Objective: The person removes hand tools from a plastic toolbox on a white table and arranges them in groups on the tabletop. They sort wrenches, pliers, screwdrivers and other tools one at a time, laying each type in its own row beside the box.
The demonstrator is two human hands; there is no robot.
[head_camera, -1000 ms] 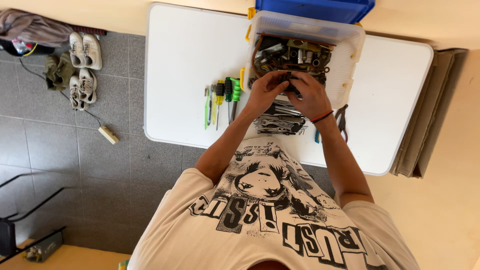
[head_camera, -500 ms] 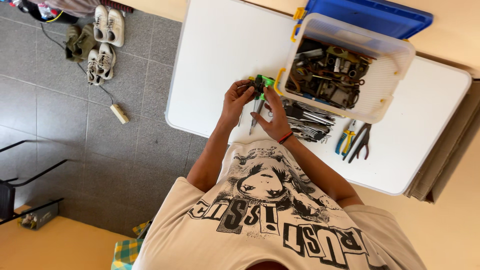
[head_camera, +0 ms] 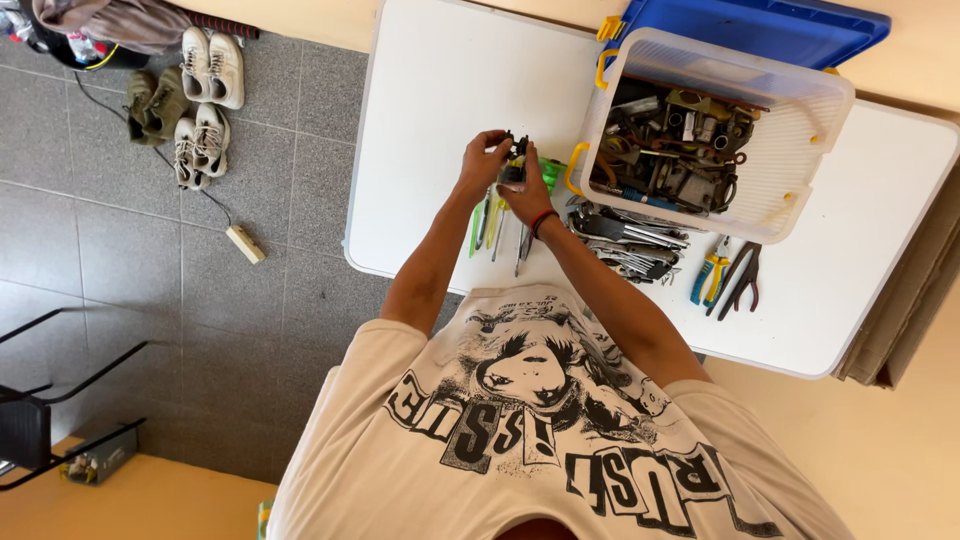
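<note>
While both hands meet over the white table (head_camera: 430,90), a small dark tool (head_camera: 516,152) sits pinched between them, raised just above the row of screwdrivers (head_camera: 497,222) lying on the tabletop. It is too small to tell exactly what kind of tool it is. The left hand (head_camera: 483,162) closes its fingertips on the tool's left side, thumb and fingers curled in, with the wrist bent slightly and the forearm running back toward the person's chest. The right hand (head_camera: 522,195) grips the tool from below and from the right, fingers folded around it, a red and black band (head_camera: 543,219) on the wrist; its forearm angles down and to the right. A green screwdriver handle (head_camera: 550,172) shows just beside the right hand. Close by to the right stands a clear plastic bin (head_camera: 800,170) filled with mixed metal tools, a blue lid (head_camera: 760,25) behind it. A heap of wrenches (head_camera: 625,238) lies in front of the bin, and pliers (head_camera: 728,278) lie farther right.
</note>
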